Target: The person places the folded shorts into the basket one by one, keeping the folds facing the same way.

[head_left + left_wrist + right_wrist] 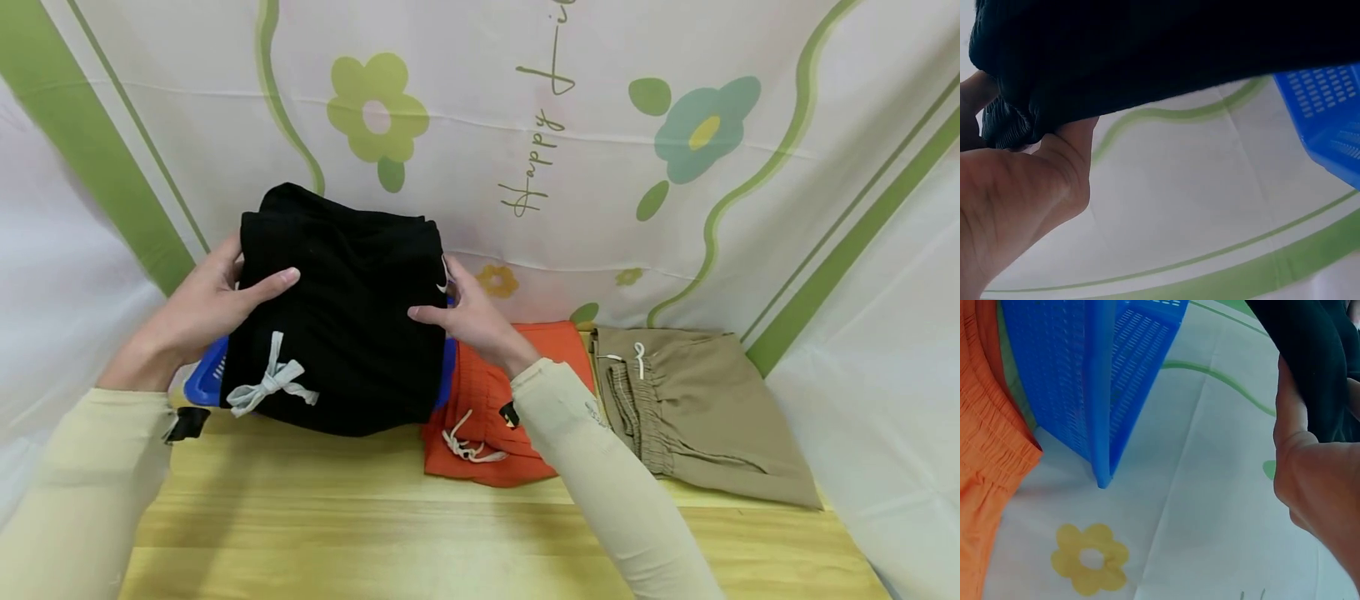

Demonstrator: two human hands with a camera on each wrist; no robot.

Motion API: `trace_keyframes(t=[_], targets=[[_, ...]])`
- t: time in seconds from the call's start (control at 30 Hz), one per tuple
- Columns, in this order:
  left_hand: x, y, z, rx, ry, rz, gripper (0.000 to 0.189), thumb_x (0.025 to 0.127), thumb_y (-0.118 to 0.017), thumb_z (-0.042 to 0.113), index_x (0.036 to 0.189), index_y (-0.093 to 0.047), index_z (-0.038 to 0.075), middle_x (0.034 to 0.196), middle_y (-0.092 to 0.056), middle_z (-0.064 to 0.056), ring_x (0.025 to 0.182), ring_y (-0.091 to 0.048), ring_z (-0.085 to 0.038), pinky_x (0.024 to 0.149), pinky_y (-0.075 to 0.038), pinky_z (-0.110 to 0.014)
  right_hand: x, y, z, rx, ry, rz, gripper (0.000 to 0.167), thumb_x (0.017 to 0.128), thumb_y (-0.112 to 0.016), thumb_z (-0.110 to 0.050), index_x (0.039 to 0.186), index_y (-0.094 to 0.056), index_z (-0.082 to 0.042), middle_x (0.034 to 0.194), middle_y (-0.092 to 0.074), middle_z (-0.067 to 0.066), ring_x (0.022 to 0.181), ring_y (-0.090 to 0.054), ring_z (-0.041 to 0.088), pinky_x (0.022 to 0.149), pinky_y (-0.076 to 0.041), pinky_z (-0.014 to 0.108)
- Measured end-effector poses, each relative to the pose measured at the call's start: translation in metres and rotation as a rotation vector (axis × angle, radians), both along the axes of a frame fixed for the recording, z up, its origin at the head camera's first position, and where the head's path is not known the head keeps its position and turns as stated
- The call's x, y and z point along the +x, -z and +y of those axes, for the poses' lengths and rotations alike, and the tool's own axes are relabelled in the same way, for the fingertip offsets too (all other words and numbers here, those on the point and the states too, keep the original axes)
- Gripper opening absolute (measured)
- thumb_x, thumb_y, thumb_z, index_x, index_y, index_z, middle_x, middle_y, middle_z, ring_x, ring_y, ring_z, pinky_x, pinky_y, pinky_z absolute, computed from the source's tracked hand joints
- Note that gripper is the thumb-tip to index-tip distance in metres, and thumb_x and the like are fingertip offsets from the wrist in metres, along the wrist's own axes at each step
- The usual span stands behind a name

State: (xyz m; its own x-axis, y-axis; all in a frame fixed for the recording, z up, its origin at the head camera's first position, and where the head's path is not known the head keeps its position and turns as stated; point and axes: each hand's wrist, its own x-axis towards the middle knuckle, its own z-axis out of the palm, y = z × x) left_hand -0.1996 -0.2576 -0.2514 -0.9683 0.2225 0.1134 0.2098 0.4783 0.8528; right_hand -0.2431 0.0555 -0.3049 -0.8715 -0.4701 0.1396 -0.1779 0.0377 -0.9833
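A folded pair of black drawstring pants (pixel 345 333) hangs between my hands, its pale drawstring (pixel 272 383) tied in a bow at the lower left. My left hand (pixel 217 292) grips the left side, thumb across the front and fingers behind the cloth. At the right side my right hand (pixel 476 312) holds the pants, thumb in front. A blue perforated basket (pixel 1325 115) lies beyond and below the pants; in the head view they cover most of it, and only its blue edges show.
Folded orange drawstring pants (pixel 510 400) lie right of the basket on the wooden table (pixel 360 517). Farther right are folded khaki drawstring pants (pixel 697 408). A white curtain (pixel 465 100) printed with flowers hangs behind, and white cloth (pixel 892 358) borders the right side.
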Motion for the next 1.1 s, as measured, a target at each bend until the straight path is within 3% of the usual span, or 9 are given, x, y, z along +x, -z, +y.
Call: trace_keyframes(t=[0.13,0.2,0.27,0.53,0.7,0.87,0.97,1.1], targets=[[-0.01,0.0,-0.007,-0.036,0.007,-0.058,0.072,0.104,-0.057,0.039,0.159,-0.013,0.047,0.169,-0.008,0.0,0.149,-0.022,-0.039,0.104,-0.044,-0.052,-0.006,0.005,-0.007,0.017,0.02,-0.009,0.083,0.094,-0.073,-0.01,0.158,-0.028,-0.039,0.146,-0.05,-0.005,0.127,-0.05,0.019,0.076,-0.055,0.037],[-0.015,0.002,-0.009,-0.033,0.01,-0.081,0.074,0.103,-0.058,0.041,0.16,-0.012,0.046,0.17,-0.004,0.0,0.151,-0.015,-0.04,0.107,-0.034,-0.066,-0.009,0.008,-0.011,0.033,0.031,-0.017,0.082,0.095,-0.073,-0.01,0.158,-0.029,-0.038,0.146,-0.05,-0.005,0.128,-0.05,0.019,0.081,-0.056,0.038],[-0.02,0.004,-0.012,-0.034,0.011,-0.103,0.076,0.102,-0.059,0.043,0.161,-0.011,0.045,0.17,-0.001,0.0,0.152,-0.011,-0.041,0.109,-0.028,-0.07,-0.012,0.01,-0.014,0.044,0.037,-0.029,0.082,0.095,-0.072,-0.01,0.158,-0.029,-0.038,0.146,-0.05,-0.004,0.128,-0.05,0.019,0.084,-0.056,0.039],[-0.035,0.012,-0.018,-0.049,0.0,-0.171,0.082,0.099,-0.06,0.05,0.163,-0.008,0.042,0.17,0.001,-0.005,0.15,-0.013,-0.045,0.11,-0.026,-0.07,-0.023,0.021,-0.026,0.036,0.049,-0.097,0.078,0.097,-0.069,-0.007,0.158,-0.031,-0.036,0.143,-0.053,0.001,0.122,-0.055,0.022,0.084,-0.053,0.039],[-0.041,0.019,-0.019,-0.038,0.009,-0.187,0.083,0.1,-0.061,0.047,0.164,-0.009,0.033,0.169,-0.005,-0.01,0.149,-0.02,-0.044,0.11,-0.031,-0.065,-0.028,0.029,-0.032,0.036,0.073,-0.187,0.078,0.097,-0.067,-0.003,0.158,-0.032,-0.037,0.145,-0.053,0.005,0.119,-0.057,0.022,0.088,-0.052,0.041],[-0.051,0.026,-0.019,-0.052,0.032,-0.193,0.084,0.102,-0.06,0.042,0.165,-0.006,0.026,0.169,-0.005,-0.012,0.149,-0.018,-0.046,0.111,-0.028,-0.066,-0.031,0.037,-0.034,0.025,0.075,-0.253,0.077,0.098,-0.065,-0.001,0.158,-0.032,-0.037,0.141,-0.055,0.009,0.106,-0.061,0.022,0.085,-0.053,0.04],[-0.055,0.029,-0.019,-0.07,0.036,-0.208,0.084,0.104,-0.058,0.039,0.165,-0.003,0.025,0.169,-0.004,-0.014,0.149,-0.015,-0.047,0.112,-0.026,-0.069,-0.034,0.041,-0.035,0.016,0.061,-0.282,0.077,0.099,-0.062,-0.001,0.159,-0.03,-0.036,0.142,-0.054,0.012,0.108,-0.063,0.024,0.087,-0.054,0.042],[-0.059,0.034,-0.02,-0.084,0.036,-0.232,0.085,0.104,-0.057,0.039,0.165,0.0,0.025,0.168,-0.003,-0.017,0.149,-0.013,-0.049,0.112,-0.025,-0.07,-0.037,0.046,-0.038,0.011,0.047,-0.313,0.065,0.1,-0.06,0.0,0.155,-0.035,-0.027,0.143,-0.051,0.013,0.115,-0.063,0.029,0.089,-0.056,0.045]])
